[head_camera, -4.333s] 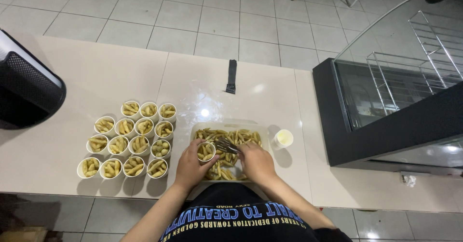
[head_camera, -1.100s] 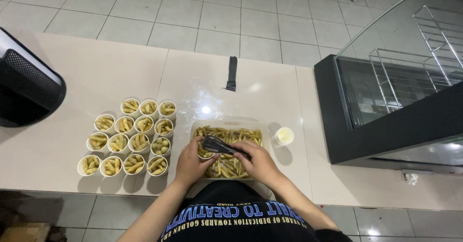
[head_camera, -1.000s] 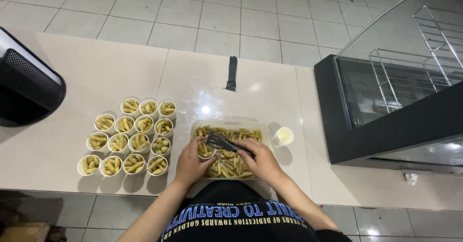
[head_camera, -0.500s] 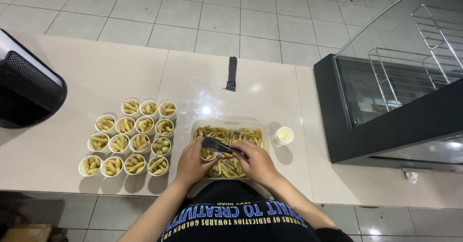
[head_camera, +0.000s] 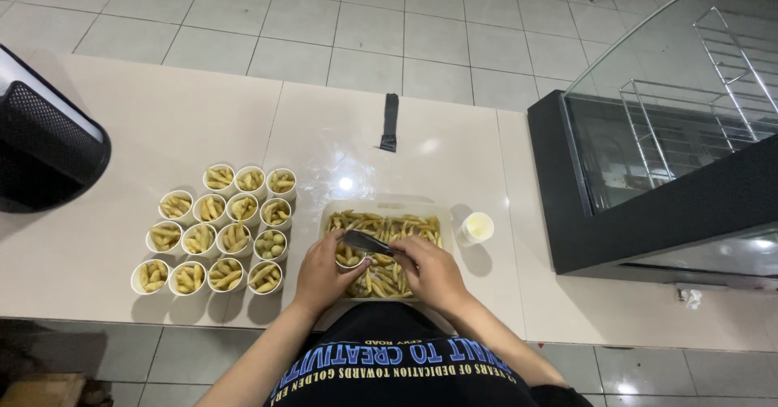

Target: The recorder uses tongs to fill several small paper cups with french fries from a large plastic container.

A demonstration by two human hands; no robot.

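on a pale counter (head_camera: 162, 115), your right hand (head_camera: 433, 271) grips dark tongs (head_camera: 366, 242); your left hand (head_camera: 322, 273) grasps a small cup (head_camera: 348, 259) over the fries tray (head_camera: 387, 209), and tilting it could spill fries.

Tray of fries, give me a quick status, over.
Left hand holds a small cup over the tray. Right hand grips dark tongs at the cup. Filled cups sit left, nothing blocking.

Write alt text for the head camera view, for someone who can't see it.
Seen from above, a person's left hand holds a small cup over a clear tray of pale yellow fries while the right hand works dark tongs over it. Left of the tray stand filled paper cups in rows on a beige counter; a small white cup sits to its right.
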